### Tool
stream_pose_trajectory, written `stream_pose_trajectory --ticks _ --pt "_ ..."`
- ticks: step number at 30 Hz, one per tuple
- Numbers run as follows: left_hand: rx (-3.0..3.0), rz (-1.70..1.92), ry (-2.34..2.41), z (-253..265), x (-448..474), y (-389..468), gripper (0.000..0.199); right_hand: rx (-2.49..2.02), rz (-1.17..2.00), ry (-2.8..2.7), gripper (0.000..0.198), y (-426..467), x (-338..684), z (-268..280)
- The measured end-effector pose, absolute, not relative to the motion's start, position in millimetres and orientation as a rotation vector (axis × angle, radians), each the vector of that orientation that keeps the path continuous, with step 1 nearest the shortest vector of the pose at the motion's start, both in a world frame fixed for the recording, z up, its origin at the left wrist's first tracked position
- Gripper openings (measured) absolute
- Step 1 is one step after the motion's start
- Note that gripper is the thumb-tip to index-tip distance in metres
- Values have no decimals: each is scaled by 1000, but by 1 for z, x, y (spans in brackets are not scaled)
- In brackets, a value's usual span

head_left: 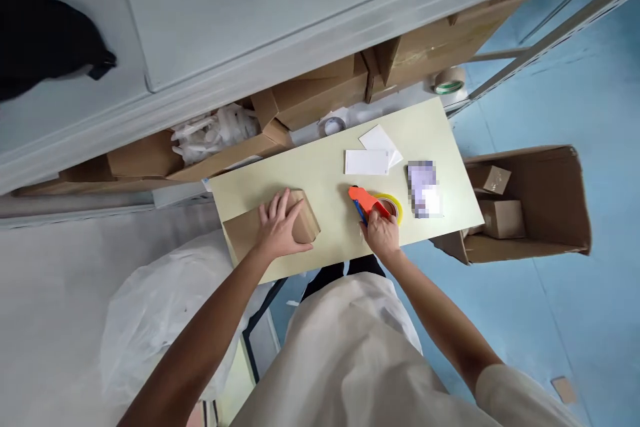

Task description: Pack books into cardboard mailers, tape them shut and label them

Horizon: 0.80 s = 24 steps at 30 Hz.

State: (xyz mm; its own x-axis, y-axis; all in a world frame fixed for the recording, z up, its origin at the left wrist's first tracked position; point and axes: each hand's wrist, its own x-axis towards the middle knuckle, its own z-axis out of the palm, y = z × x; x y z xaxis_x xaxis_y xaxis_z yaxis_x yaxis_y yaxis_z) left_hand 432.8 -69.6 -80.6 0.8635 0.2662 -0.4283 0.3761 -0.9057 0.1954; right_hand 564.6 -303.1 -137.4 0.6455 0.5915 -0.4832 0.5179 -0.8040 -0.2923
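On the pale yellow table (330,180), my left hand (277,230) lies spread over a small brown cardboard box (305,217), fingers apart and pressing on its top. A brown flap (241,233) stretches out to the left beneath that hand. My right hand (383,233) is wrapped round the handle of a red tape dispenser (365,199), which has a blue part on its side. A roll of yellow-rimmed tape (395,203) sits in the dispenser. Part of the handle is hidden by my fingers.
White cards (367,162) and a blurred purple item (423,187) lie on the table. To the right stands a large open carton (545,213) holding small boxes. Behind the table are a carton of white plastic packets (215,133) and a tape roll (449,80).
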Motion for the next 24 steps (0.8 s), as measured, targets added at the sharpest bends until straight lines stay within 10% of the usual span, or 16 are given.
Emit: stream_pose_trajectory --ticks 14,24 --pt "1617 -668 522 -30 542 -91 53 -1641 896 -634 38 -343 588 -122" --pt "2091 -708 398 -41 568 -97 28 -1505 907 -378 50 -332 582 -128"
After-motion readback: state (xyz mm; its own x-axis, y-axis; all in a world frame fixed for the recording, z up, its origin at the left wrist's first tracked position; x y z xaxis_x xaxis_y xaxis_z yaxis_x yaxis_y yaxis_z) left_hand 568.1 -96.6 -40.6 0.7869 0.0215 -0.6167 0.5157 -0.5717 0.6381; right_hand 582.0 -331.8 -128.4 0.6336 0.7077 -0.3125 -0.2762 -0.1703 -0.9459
